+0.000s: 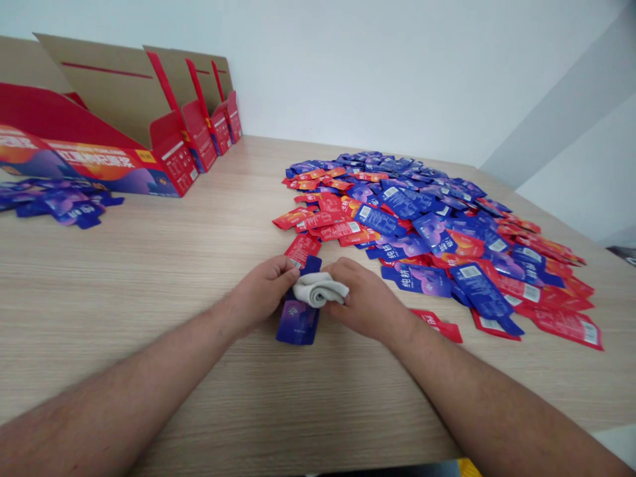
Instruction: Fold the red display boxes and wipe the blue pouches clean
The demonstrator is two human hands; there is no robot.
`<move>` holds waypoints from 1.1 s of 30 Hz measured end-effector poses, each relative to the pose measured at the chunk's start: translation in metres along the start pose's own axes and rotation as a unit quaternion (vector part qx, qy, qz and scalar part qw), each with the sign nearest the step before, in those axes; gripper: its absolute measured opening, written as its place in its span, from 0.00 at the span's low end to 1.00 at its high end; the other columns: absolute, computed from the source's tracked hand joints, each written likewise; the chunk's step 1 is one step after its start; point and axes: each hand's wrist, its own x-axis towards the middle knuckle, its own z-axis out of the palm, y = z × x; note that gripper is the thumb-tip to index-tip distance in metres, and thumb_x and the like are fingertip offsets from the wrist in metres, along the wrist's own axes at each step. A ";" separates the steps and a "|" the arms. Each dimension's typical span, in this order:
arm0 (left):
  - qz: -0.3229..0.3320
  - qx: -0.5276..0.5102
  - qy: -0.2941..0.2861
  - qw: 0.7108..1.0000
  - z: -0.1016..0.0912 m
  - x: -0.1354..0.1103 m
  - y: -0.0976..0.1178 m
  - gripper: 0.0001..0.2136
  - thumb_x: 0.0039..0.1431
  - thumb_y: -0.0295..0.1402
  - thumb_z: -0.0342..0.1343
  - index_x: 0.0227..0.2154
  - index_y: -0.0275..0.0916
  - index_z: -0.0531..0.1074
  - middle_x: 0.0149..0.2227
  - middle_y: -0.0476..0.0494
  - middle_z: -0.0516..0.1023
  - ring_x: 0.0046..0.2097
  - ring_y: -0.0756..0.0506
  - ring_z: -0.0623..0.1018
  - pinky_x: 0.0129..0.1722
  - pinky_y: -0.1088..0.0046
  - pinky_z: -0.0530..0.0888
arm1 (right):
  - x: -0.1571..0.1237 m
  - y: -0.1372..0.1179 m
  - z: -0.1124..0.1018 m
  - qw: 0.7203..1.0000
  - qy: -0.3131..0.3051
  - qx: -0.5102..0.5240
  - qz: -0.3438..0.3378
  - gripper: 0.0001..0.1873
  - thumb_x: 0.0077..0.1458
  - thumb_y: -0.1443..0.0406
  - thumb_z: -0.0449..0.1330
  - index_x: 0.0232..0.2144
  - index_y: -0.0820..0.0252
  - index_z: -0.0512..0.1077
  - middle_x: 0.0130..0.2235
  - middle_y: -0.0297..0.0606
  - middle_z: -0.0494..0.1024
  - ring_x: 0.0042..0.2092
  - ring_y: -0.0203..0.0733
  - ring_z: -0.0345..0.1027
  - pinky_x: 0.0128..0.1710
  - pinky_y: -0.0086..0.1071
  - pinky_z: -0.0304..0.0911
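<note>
My left hand (263,289) is closed on the side of a dark blue and purple sachet (298,323), pinching it near its upper half. The sachet hangs upright in front of me, its narrow neck at the top. In my right hand (365,298) is a folded, rolled greyish-white cloth (318,289), which lies across the front of the sachet and covers part of it. My right fingertips are partly hidden behind the cloth. Just beyond my left thumb lies a red sachet (303,249).
A wide pile of blue and red sachets (397,199) spreads over the wooden table (213,225) at the right. To the left, open red cardboard boxes (171,156) stand in a row by the wall. A smaller heap of blue sachets (64,202) lies before them.
</note>
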 end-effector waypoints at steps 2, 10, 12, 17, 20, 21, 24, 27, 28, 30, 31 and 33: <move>0.012 0.018 -0.006 1.000 0.000 0.000 0.000 0.11 0.57 0.42 0.56 0.28 0.39 0.65 0.23 0.53 0.67 0.25 0.51 0.64 0.25 0.75 0.61 | -0.001 -0.002 0.000 0.998 -0.046 0.002 -0.039 0.13 0.51 0.68 0.67 0.40 0.57 0.71 0.41 0.37 0.73 0.43 0.43 0.68 0.42 0.34 0.64; 0.007 0.024 -0.001 1.000 -0.001 0.001 -0.001 0.11 0.58 0.42 0.55 0.29 0.39 0.65 0.24 0.53 0.67 0.26 0.51 0.64 0.25 0.75 0.61 | 0.000 -0.001 -0.001 1.000 -0.010 -0.007 -0.006 0.13 0.53 0.67 0.67 0.40 0.58 0.71 0.40 0.38 0.73 0.43 0.44 0.68 0.43 0.35 0.65; 0.008 0.034 -0.005 0.999 -0.001 0.000 -0.001 0.11 0.58 0.42 0.56 0.29 0.39 0.65 0.24 0.52 0.67 0.26 0.51 0.65 0.25 0.75 0.61 | 0.000 -0.003 0.000 0.998 -0.057 -0.005 -0.036 0.14 0.51 0.67 0.68 0.41 0.58 0.72 0.41 0.38 0.73 0.43 0.44 0.68 0.42 0.35 0.65; 0.001 -0.020 -0.005 1.000 -0.001 0.000 -0.001 0.11 0.58 0.41 0.55 0.29 0.40 0.64 0.23 0.54 0.66 0.24 0.51 0.63 0.25 0.75 0.61 | 0.000 0.000 0.000 1.000 0.024 -0.003 0.020 0.11 0.55 0.67 0.66 0.41 0.57 0.71 0.39 0.37 0.73 0.42 0.43 0.68 0.42 0.35 0.64; 0.005 0.011 -0.002 1.000 -0.001 -0.001 -0.001 0.12 0.57 0.42 0.56 0.29 0.40 0.65 0.23 0.53 0.67 0.25 0.51 0.65 0.25 0.75 0.61 | -0.001 -0.001 0.000 1.000 -0.020 0.000 -0.021 0.12 0.53 0.67 0.66 0.40 0.57 0.71 0.40 0.37 0.73 0.43 0.43 0.68 0.42 0.35 0.64; 0.007 0.025 -0.001 1.000 -0.001 -0.001 0.000 0.12 0.57 0.42 0.57 0.28 0.39 0.65 0.23 0.53 0.67 0.25 0.51 0.65 0.25 0.75 0.61 | -0.001 -0.002 0.000 0.998 -0.043 0.003 -0.038 0.13 0.52 0.68 0.67 0.40 0.57 0.71 0.40 0.37 0.73 0.43 0.43 0.68 0.41 0.34 0.64; 0.000 0.013 -0.003 1.000 -0.001 -0.001 0.001 0.12 0.57 0.42 0.57 0.28 0.40 0.65 0.23 0.53 0.66 0.24 0.51 0.64 0.24 0.75 0.60 | -0.001 -0.001 -0.001 0.999 -0.026 0.002 -0.019 0.11 0.54 0.66 0.66 0.40 0.57 0.71 0.40 0.37 0.73 0.42 0.43 0.68 0.41 0.35 0.64; -0.001 -0.015 -0.005 1.000 -0.001 0.000 0.000 0.11 0.57 0.42 0.57 0.28 0.40 0.65 0.22 0.54 0.66 0.24 0.51 0.64 0.24 0.75 0.61 | 0.000 0.000 -0.001 0.999 0.029 -0.005 0.024 0.09 0.56 0.65 0.65 0.39 0.57 0.70 0.39 0.37 0.73 0.41 0.43 0.68 0.41 0.35 0.64; 0.002 -0.009 -0.004 1.000 -0.001 0.000 0.000 0.11 0.57 0.42 0.57 0.28 0.40 0.65 0.23 0.53 0.67 0.24 0.51 0.64 0.25 0.75 0.61 | 0.000 -0.001 -0.001 1.000 0.019 -0.004 0.012 0.10 0.55 0.66 0.66 0.40 0.57 0.70 0.39 0.37 0.73 0.42 0.43 0.68 0.41 0.35 0.64; 0.009 0.018 -0.001 1.000 -0.001 0.000 -0.001 0.12 0.57 0.42 0.57 0.28 0.39 0.66 0.23 0.53 0.67 0.25 0.51 0.65 0.24 0.76 0.61 | -0.001 -0.002 0.000 0.999 -0.032 0.001 -0.033 0.13 0.53 0.67 0.67 0.40 0.57 0.71 0.40 0.37 0.73 0.43 0.43 0.68 0.42 0.35 0.64; 0.011 0.029 0.000 1.000 -0.001 0.000 -0.001 0.12 0.58 0.42 0.56 0.28 0.39 0.66 0.23 0.53 0.67 0.25 0.51 0.65 0.24 0.76 0.61 | -0.001 -0.003 0.000 0.997 -0.053 0.005 -0.050 0.13 0.52 0.67 0.67 0.41 0.57 0.71 0.41 0.37 0.73 0.44 0.44 0.68 0.42 0.34 0.64; 0.011 0.026 0.000 1.000 -0.001 0.000 -0.001 0.11 0.58 0.42 0.56 0.28 0.39 0.66 0.23 0.53 0.67 0.24 0.51 0.64 0.24 0.76 0.60 | -0.001 -0.002 0.000 0.998 -0.047 0.008 -0.042 0.13 0.53 0.67 0.67 0.41 0.57 0.71 0.41 0.37 0.74 0.44 0.44 0.68 0.43 0.35 0.64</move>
